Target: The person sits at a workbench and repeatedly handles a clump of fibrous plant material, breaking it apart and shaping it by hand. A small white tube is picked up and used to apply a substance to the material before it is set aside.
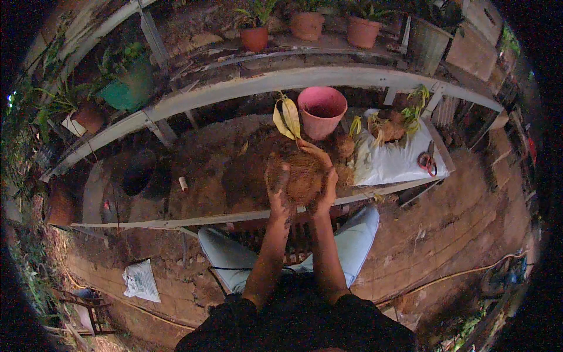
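Observation:
Between my two cupped hands is a round, brown fibrous ball [302, 176], held just above the bench's near edge. My left hand [277, 186] is curved round the ball's left side, its fingers dark with soil. On the other side, my right hand [326, 183] wraps the ball, its fingers reaching over the far part. A yellowing leaf [287, 119] stands just beyond the fingertips; whether it grows from the ball is hidden. Past the hands stands a pink pot [321, 120]. A smaller brown clump [345, 145] lies right of my right hand.
On the right, a white sack [381, 159] carries red-handled scissors [428, 164] and a leafy plant with a brown root ball [388, 128]. Dark soil [243, 176] covers the bench's middle. A black pot [141, 170] and a small pale cylinder [183, 183] are leftward. Potted plants line the back ledge.

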A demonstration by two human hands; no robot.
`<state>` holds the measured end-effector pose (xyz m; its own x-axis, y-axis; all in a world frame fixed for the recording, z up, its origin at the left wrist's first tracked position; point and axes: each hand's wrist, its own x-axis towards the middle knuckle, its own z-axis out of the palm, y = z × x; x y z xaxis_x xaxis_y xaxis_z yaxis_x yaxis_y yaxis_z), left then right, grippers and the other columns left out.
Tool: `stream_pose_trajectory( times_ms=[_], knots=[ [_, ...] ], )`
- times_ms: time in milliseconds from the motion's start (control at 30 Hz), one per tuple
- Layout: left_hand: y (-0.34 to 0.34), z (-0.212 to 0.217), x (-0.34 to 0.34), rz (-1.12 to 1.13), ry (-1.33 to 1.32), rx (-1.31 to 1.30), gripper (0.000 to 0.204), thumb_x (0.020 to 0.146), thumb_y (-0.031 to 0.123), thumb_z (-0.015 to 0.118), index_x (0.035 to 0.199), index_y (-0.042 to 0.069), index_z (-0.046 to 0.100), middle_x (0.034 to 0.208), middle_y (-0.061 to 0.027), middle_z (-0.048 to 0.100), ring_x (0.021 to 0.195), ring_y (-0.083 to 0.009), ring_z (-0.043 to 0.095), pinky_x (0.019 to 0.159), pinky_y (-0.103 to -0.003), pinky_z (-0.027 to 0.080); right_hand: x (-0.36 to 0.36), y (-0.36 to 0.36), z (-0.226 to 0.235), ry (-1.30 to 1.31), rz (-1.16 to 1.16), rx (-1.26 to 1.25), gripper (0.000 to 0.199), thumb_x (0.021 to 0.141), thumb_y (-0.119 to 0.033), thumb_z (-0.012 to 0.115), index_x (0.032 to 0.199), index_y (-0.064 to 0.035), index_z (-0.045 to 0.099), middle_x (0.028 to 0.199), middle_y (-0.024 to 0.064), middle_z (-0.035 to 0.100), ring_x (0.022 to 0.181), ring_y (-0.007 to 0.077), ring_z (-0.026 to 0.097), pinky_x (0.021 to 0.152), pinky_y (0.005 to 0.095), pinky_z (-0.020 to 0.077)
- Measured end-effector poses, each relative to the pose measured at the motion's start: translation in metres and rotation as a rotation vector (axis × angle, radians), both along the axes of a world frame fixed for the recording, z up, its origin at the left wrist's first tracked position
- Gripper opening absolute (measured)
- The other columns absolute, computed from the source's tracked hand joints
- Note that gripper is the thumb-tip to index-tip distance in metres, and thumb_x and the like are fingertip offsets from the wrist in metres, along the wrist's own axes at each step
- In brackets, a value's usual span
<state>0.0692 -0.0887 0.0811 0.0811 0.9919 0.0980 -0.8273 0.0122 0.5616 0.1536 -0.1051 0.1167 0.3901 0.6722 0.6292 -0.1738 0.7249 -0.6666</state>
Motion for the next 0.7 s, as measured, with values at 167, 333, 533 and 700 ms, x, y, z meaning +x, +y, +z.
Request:
stream_pose_trajectory(
  times_ms=[167,333,533,700],
  knots=[
    [-0.007,0.009,0.007,0.252,0.329,-0.025,0.073,0.083,0.017,0.07,0.142,0.009,0.027,0.134,-0.0087,0.04,0.121,-0.0189,0.044,0.1,-0.035,0.041,-0.013,-0.006,0.018,-0.181,-0.343,-0.047,0.04,0.092,-0.036,0.051,0.101,0.0008,0.064,0.109,0.0129,0.063,0.104,0.0258,0.056,0.099,0.0385,0.0371],
    [0.004,-0.008,0.003,-0.137,0.262,-0.023,0.069,0.089,0.04,0.058,0.143,0.01,0.026,0.139,-0.0076,0.037,0.124,-0.0208,0.041,0.103,-0.037,0.037,0.0,-0.01,0.008,-0.008,-0.489,-0.297,0.022,0.085,-0.014,0.059,0.099,0.0023,0.062,0.109,0.0106,0.061,0.1,0.0225,0.057,0.094,0.0343,0.0412],
    [0.029,-0.013,0.013,-0.101,0.191,0.23,0.061,0.093,0.044,0.047,0.141,0.009,0.03,0.139,-0.0064,0.04,0.125,-0.0202,0.042,0.105,-0.036,0.035,0.015,0.007,-0.016,0.547,-0.108,-0.29,0.02,0.091,-0.018,0.056,0.094,0.0,0.064,0.096,0.0064,0.063,0.087,0.0145,0.058,0.079,0.0288,0.0474],
    [0.059,-0.101,0.028,-0.082,0.032,-0.063,0.045,0.097,0.022,0.045,0.137,0.003,0.035,0.134,-0.0086,0.046,0.12,-0.0191,0.047,0.106,-0.034,0.034,0.003,0.018,-0.034,0.08,-0.398,-0.499,0.02,0.091,-0.015,0.056,0.097,0.0008,0.066,0.095,0.0074,0.064,0.091,0.0177,0.058,0.084,0.029,0.0437]
  ],
)
